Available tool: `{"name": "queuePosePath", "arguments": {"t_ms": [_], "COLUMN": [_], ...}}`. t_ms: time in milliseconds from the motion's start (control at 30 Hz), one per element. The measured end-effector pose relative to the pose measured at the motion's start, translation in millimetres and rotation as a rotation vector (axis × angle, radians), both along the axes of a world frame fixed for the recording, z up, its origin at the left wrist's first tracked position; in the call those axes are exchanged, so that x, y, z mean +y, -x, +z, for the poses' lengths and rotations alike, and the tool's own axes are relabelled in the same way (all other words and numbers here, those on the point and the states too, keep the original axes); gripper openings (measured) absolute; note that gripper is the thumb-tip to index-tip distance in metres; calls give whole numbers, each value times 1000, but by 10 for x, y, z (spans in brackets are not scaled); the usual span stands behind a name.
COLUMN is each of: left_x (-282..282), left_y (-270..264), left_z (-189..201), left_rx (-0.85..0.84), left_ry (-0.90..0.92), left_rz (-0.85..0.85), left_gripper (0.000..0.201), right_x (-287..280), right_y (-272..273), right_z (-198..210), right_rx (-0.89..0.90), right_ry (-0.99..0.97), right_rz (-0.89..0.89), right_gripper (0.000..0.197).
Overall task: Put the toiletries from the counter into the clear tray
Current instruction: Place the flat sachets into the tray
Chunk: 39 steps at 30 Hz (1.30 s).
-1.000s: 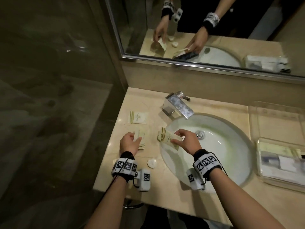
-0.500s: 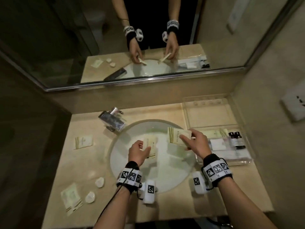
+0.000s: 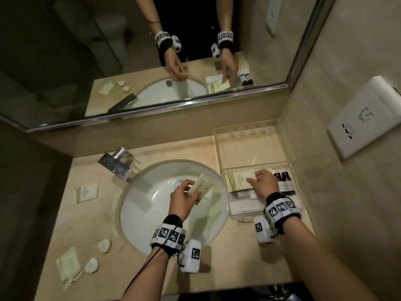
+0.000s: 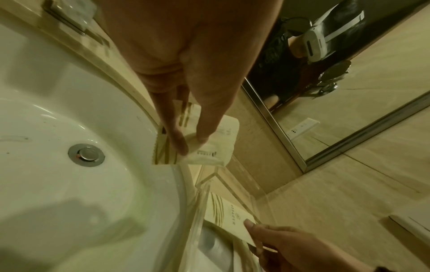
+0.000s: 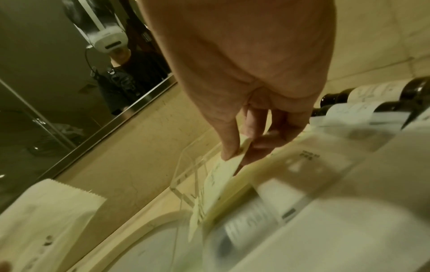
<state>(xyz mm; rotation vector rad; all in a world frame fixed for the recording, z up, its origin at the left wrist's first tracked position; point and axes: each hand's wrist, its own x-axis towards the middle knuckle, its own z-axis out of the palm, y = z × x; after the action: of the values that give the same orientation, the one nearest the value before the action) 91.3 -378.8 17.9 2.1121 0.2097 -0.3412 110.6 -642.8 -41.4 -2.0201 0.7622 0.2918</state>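
The right hand (image 3: 265, 185) pinches a flat packet (image 3: 239, 180) low inside the clear tray (image 3: 256, 216), long axis across it, while the left hand (image 3: 181, 200), pinching a second sachet (image 3: 200, 187) over the sink (image 3: 152, 198), has the tray just to its right.

The clear acrylic tray (image 3: 290, 168) stands at the counter's three o'clock edge, right of the basin; its near half holds two dark brown bottles with white labels (image 3: 284, 183) lying side by side, white boxes (image 3: 240, 206), and a cream paper sachet with gold stripes (image 3: 238, 180) at its nine o'clock side; a second cream sachet (image 3: 200, 187) is tilted above the basin; two more cream sachets (image 3: 86, 192) (image 3: 69, 267) and two small white round soaps (image 3: 104, 245) (image 3: 91, 265) lie on the counter toward nine and seven o'clock.
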Motion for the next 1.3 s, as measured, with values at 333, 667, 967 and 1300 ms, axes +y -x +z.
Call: {"name": "queuePosePath", "arguments": {"t_ms": [333,667,967,1300], "left_x": [-38,-186,-407,-432], "left_y": [-58,-254,-356,-362], "left_z": [-58,-121,-103,-288], "left_rx": [-103,-247,-363,-208], "left_ry": [1,43,118,57], "left_rz": [8,-42,-214,-442], "left_gripper": [13,24,32,34], "right_x": [67,147,296,-190], "right_y": [-43,19,8,-35], "right_z": [-5,224,588,234], "right_rx": [21,-142,22,61], "right_ry": [123,71,-643,17], "right_rz": [-5,5,35,49], "right_gripper": [28,31,37,52]}}
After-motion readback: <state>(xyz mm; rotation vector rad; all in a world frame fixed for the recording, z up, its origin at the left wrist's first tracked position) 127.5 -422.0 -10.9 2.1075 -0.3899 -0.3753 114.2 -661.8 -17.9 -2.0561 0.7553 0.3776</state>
